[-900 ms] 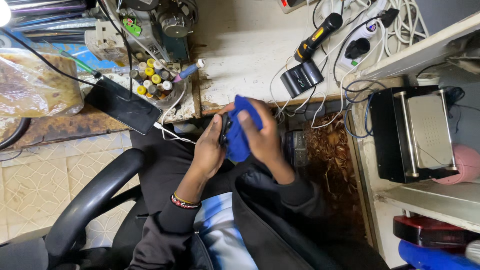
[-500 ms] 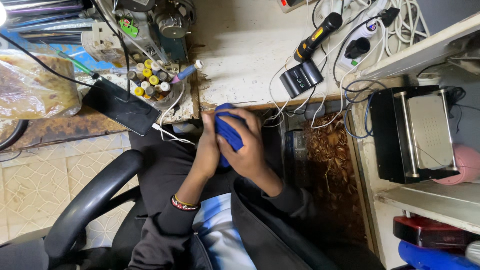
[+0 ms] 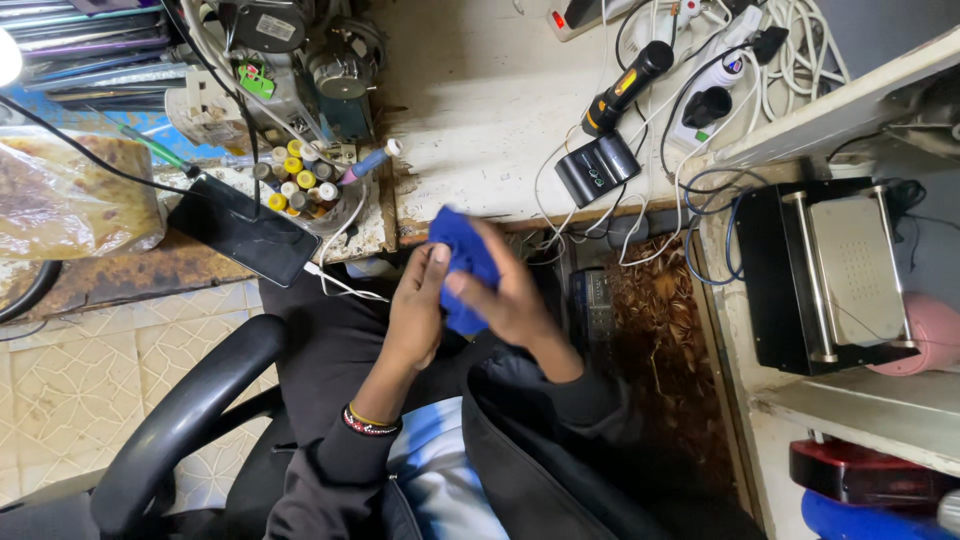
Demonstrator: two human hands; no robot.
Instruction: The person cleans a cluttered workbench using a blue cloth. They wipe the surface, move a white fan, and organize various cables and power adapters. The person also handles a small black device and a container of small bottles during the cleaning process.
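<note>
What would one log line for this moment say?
left hand: grips blue cloth | right hand: grips same cloth | place: above lap, at desk edge | nearby: black phone on desk

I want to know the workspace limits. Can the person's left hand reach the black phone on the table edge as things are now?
Probably yes. The black phone lies at the near table edge, on the left hand's side, with only a thin white cable between them. But both that hand and the right hand hold the blue cloth, so it must release first.

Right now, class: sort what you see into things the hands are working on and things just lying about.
In hand:
blue cloth
left hand
right hand

Lying about:
black phone
torch
small black charger box
pot of pens
power strip
</note>
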